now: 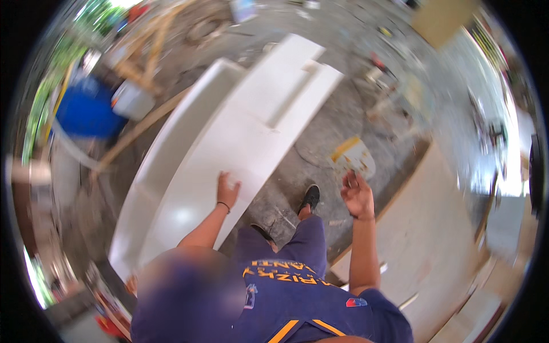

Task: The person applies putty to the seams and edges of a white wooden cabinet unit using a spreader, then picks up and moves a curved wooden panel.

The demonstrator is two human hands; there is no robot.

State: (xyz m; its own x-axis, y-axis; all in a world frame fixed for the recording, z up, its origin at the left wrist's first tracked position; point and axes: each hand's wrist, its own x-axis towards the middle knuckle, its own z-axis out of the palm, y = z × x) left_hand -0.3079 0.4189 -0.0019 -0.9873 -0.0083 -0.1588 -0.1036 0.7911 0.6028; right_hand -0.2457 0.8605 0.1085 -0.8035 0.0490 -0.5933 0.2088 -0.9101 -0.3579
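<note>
A long white cabinet, with an open side and a cut-out at its far end, lies slanting across the floor in front of me. Over its smooth white face is my left hand, fingers apart and curved, holding nothing; whether it touches the surface I cannot tell. Off to the right of the cabinet, my right hand is raised with its fingers bent together. Something small and dark shows at those fingertips, too blurred to name. Just beyond that hand lies a pale scrap with a yellow edge, partly behind the fingers.
A large tan board lies along the right. At the left are a blue drum, a white jerrycan and a wooden strip. Tools and scraps litter the concrete floor farther off. A blurred patch covers the lower left.
</note>
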